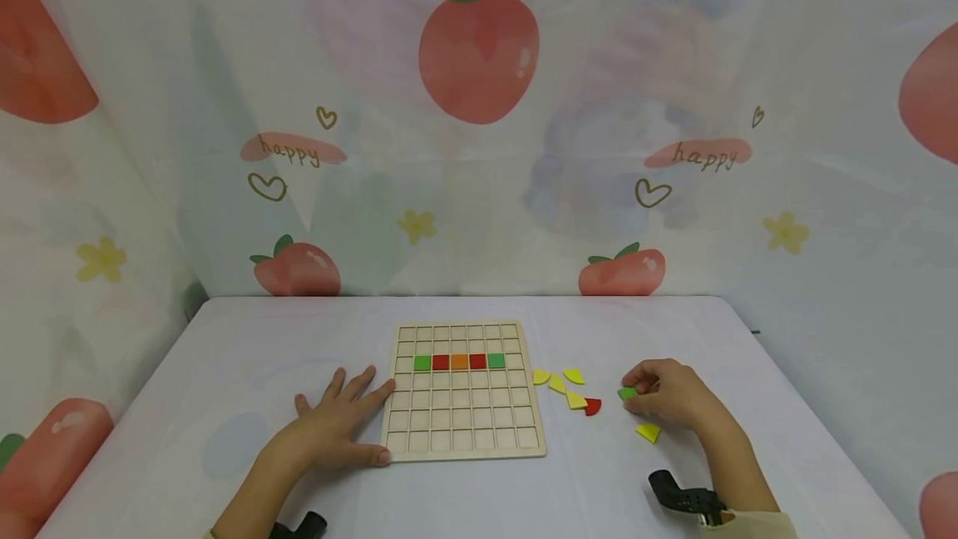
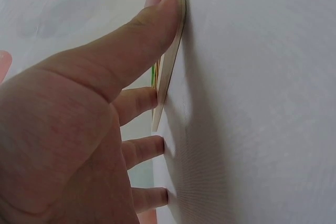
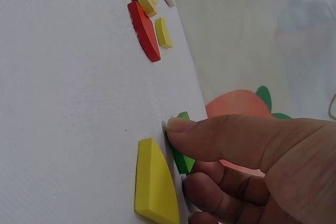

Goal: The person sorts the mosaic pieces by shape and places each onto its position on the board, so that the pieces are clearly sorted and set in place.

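Observation:
A wooden grid board [image 1: 479, 417] lies on the white table. Across one of its upper rows sit coloured squares: green [image 1: 422, 363], red [image 1: 441, 363], orange [image 1: 460, 363], red and green. My left hand [image 1: 325, 432] is spread flat at the board's left side; its thumb [image 2: 152, 30] and index finger touch the board's edge. Over on the right, my right hand [image 1: 674, 393] pinches a small green piece [image 3: 182, 158] between thumb and fingers, at the tabletop. Just nearer than that hand lies a yellow wedge [image 1: 648, 433], its one side curved.
Between the board and my right hand lie several yellow wedges [image 1: 574, 376] and a red rounded piece [image 1: 593, 407]. Black wrist mounts [image 1: 684, 493] sit on both forearms. A printed curtain [image 1: 479, 215] stands behind the table.

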{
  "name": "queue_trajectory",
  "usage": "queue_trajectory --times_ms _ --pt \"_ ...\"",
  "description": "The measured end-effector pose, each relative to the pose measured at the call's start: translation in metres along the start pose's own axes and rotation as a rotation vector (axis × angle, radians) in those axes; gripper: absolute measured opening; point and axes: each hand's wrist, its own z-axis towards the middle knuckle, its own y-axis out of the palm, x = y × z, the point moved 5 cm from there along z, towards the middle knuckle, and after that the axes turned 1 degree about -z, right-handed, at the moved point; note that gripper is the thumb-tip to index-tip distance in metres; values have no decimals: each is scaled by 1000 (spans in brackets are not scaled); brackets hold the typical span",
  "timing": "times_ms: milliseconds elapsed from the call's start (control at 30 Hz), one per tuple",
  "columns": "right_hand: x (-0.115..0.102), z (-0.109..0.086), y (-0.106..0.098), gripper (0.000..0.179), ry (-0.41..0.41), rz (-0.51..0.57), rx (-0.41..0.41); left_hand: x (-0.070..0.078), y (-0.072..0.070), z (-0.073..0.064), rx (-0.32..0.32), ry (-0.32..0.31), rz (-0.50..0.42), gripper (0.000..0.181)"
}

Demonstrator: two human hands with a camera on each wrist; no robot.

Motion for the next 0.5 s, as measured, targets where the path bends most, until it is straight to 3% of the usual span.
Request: queue_trajectory --times_ms 500 --pt "-7 0 2 23 -44 22 -6 -1 1 1 0 -8 7 102"
